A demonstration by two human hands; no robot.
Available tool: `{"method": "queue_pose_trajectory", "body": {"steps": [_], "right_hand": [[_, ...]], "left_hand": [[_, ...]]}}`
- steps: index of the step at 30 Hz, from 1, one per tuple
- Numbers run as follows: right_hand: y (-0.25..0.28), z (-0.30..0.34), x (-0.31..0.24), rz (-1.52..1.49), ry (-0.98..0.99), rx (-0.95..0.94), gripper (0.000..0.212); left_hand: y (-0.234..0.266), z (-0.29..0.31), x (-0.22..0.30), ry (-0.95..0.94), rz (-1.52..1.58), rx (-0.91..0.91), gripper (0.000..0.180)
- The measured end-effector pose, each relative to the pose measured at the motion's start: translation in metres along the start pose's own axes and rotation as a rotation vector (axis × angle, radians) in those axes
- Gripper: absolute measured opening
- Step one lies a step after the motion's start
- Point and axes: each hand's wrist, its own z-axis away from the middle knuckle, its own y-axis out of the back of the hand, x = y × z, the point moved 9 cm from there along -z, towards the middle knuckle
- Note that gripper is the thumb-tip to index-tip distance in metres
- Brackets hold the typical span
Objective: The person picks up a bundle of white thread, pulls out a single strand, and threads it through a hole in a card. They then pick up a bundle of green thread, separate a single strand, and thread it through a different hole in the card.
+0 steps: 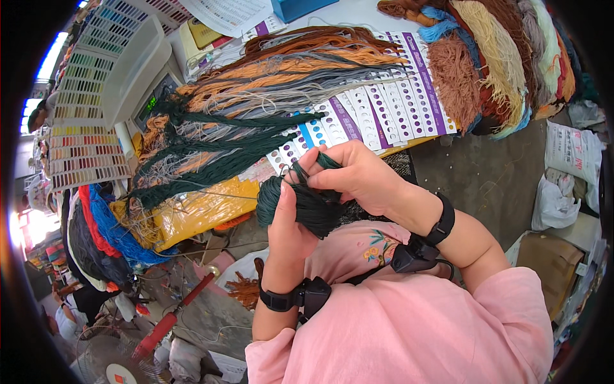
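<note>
My left hand (288, 224) is closed round a thick skein of dark green thread (314, 212), in front of my chest at the table's near edge. Thumb and fingers of my right hand (368, 176) pinch a loop of the same thread at the top of the skein. The two hands nearly meet there, and some fingertips are hidden. Just beyond them, dark green strands (214, 184) lie on the table over hole-punched white and purple cards (423, 83). Orange, brown and grey threads (256, 77) stretch across these cards in long rows.
At the left stand colour sample boards (83, 115) and a scale with a pale tray (137, 70). Thread hanks (492, 51) hang over the table's right end; blue and red ones (125, 224) hang at the left. A fan (115, 358) stands lower left, white bags (569, 166) at right.
</note>
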Motion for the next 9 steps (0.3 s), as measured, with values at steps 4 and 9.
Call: {"method": "queue_pose_trajectory", "body": {"steps": [4,9], "right_hand": [[-0.001,0.000,0.000,-0.067,0.002,-0.021,0.013],[0.002,-0.001,-0.001,-0.105,0.045,-0.033,0.014]], "left_hand": [[0.002,-0.001,0.003,-0.005,0.015,0.025,0.052],[0.012,-0.003,0.002,0.006,0.039,0.081,0.051]]}}
